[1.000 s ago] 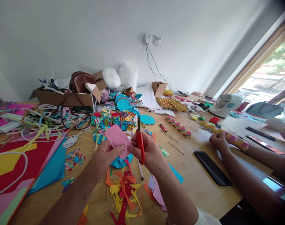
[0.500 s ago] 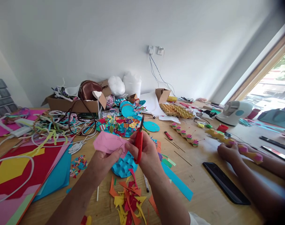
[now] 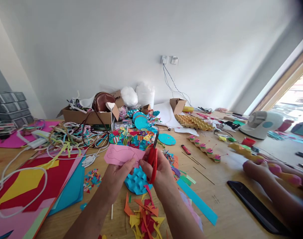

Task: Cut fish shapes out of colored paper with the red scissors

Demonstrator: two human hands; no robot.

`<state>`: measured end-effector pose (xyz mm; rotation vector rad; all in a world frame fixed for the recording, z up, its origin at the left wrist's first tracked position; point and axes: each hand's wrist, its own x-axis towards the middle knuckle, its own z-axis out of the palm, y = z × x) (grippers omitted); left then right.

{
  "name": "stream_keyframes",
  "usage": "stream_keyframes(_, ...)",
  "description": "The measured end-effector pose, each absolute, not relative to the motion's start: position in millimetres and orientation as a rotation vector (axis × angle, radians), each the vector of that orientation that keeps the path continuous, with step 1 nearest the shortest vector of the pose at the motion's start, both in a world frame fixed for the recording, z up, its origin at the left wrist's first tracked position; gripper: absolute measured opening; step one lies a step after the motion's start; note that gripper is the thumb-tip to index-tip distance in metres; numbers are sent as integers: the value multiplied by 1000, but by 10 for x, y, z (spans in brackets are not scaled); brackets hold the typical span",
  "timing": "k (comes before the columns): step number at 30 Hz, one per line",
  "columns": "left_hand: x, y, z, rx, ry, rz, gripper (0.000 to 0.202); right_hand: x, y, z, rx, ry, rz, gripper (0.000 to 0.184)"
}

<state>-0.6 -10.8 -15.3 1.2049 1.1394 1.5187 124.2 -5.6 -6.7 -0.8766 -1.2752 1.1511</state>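
A piece of pink paper (image 3: 119, 154) with a fish-like outline drawn on it is pinched in my left hand (image 3: 120, 177) by its lower edge. My right hand (image 3: 157, 169) grips scissors (image 3: 153, 164) with red handles, the dark blades pointing up and away; its thumb and fingertip reach the paper's right end. Below the paper sits a blue egg-carton piece (image 3: 138, 181). Nearer to me lies a heap of orange, yellow and red paper scraps (image 3: 146, 217). Beyond my hands are patterned paper cut-outs (image 3: 131, 136).
Coloured paper sheets (image 3: 24, 186) and tangled pipe cleaners (image 3: 69, 136) lie left. At the back stands a cardboard box (image 3: 88, 118). To the right are thin sticks (image 3: 203, 175), a black phone (image 3: 256, 207), a white fan (image 3: 262, 124), and another person's hand (image 3: 254, 169) on an egg-carton strip.
The pink paper has turned flatter toward me, so its drawn outline shows more. The whole view has shifted, with things appearing further right and slightly lower. Both hands keep their holds.
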Motion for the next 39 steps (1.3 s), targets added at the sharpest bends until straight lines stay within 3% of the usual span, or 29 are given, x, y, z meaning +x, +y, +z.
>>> stream_keyframes(9,-52,-143,-93,1178,1175,1534,20,1263,-212,-55,-937,-1442,1055,19)
stream_keyframes(17,9,-204,-90,1014,1032,1649,21,1225,-495,-331,-1111,-1651,1071,29)
stream_keyframes(28,45,-248,-111,953,984,1554,13,1220,-522,-262,-1097,-1597,1162,32)
stream_keyframes(39,75,-224,-189,1026,1063,1549,20,1258,-522,-345,-1072,-1556,1197,35)
